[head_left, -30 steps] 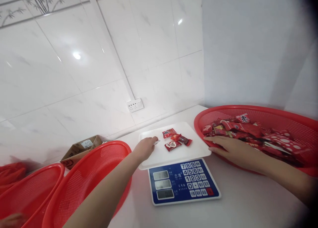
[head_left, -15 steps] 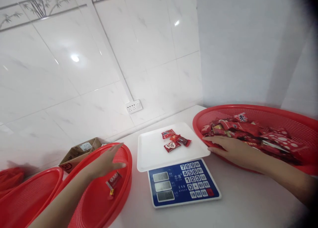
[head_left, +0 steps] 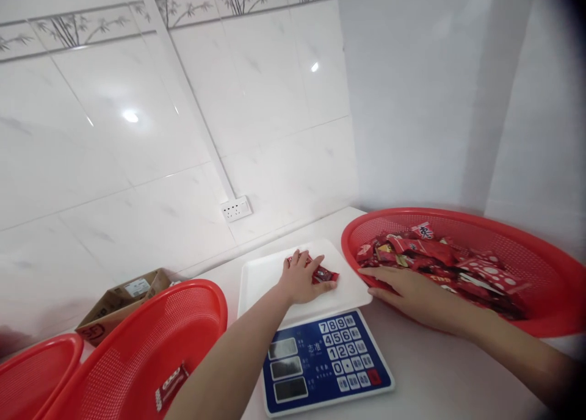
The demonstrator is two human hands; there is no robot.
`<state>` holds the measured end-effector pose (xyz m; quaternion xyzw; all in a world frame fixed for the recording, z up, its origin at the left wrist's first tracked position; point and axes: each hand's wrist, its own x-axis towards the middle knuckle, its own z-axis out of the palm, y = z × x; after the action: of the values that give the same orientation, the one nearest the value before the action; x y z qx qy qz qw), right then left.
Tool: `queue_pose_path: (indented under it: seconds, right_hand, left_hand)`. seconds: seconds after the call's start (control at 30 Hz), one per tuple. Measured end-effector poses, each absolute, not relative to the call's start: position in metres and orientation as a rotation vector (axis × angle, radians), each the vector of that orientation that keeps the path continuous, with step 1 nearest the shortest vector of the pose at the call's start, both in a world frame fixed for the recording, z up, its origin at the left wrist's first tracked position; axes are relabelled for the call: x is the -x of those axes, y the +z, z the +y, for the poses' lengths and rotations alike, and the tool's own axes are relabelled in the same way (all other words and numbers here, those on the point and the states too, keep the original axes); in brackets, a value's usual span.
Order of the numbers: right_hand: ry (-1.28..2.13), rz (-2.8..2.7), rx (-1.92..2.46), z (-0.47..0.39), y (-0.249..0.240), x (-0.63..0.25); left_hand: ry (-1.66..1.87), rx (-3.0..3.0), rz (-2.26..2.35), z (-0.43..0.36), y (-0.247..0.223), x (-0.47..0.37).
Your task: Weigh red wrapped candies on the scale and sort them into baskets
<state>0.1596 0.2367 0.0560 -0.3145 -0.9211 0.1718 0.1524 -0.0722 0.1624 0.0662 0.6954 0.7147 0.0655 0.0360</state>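
Note:
My left hand (head_left: 300, 279) lies over the white weighing tray (head_left: 260, 286), its fingers spread across several small red snack packets (head_left: 324, 275). The palm and fingers partly cover the packets. My right hand (head_left: 407, 289) rests at the near rim of the right red basket (head_left: 458, 215), fingers stretched toward the tray's right edge, holding nothing that I can see. Inside that basket lies a heap of red snack packets (head_left: 425, 249). Below the tray is the scale's blue keypad panel (head_left: 320, 362), with its number keys and grey displays.
A second red basket (head_left: 201, 295) stands at the left with a dark red packet (head_left: 171, 383) in it. Farther left is another red basket (head_left: 64, 347). Behind them sits an open cardboard box (head_left: 123, 298). A socket (head_left: 236, 209) is on the tiled wall.
My left hand has moved right, from above the left basket onto the packets on the tray. My right hand stays by the right basket's rim. The camera view has shifted slightly.

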Motion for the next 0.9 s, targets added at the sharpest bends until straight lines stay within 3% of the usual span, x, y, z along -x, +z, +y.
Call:
queue_pose_path:
  seconds: [0.6,0.9]
  right_hand:
    - [0.517,-2.635,0.893,0.236,0.054,-0.161]
    - [0.530,-2.637,0.932,0.232,0.058,-0.162]
  left_hand:
    - [0.010,-2.175,2.576,0.168,0.071,0.075]
    - [0.081,-1.948,2.805,0.078,0.122,0.124]
